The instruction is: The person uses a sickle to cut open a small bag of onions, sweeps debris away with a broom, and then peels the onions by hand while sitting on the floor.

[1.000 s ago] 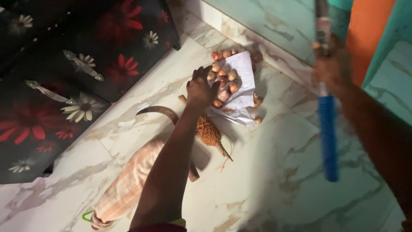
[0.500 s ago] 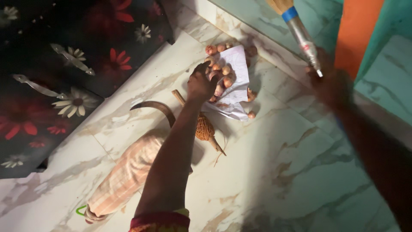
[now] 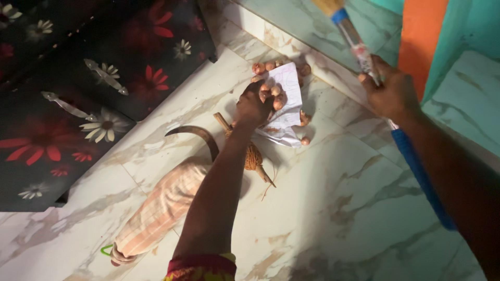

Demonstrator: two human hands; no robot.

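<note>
Onions [image 3: 275, 93] small, reddish, on white paper [image 3: 289, 112]

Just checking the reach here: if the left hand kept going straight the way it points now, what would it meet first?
The left hand points up toward the wall, and its fingers already rest among the small brown onions on the white paper. Going on, it would likely push those onions first, then reach the marble skirting, though depth is unclear.
</note>
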